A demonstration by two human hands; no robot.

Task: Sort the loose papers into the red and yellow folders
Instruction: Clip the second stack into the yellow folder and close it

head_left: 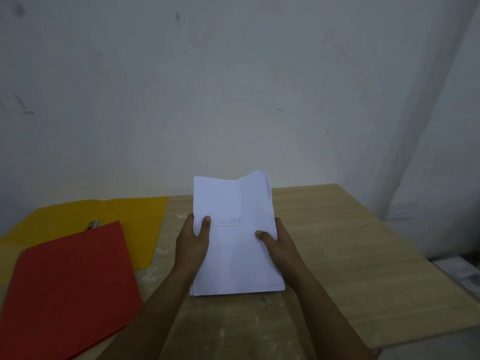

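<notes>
I gripped the paper stack [235, 237] headed "Dokumen" by both side edges, left hand [193, 242] and right hand [276, 245] thumbs on top, above the wooden table's [350, 255] middle, judging it wisest to peel one sheet at a time toward the red folder [70, 284] and yellow folder [135, 219] at the left edge.

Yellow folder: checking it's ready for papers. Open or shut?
Open: the yellow folder lies spread flat, centre crease and metal clip showing.

folders [78, 268] crowd table's [337, 242] left; right side open
</notes>
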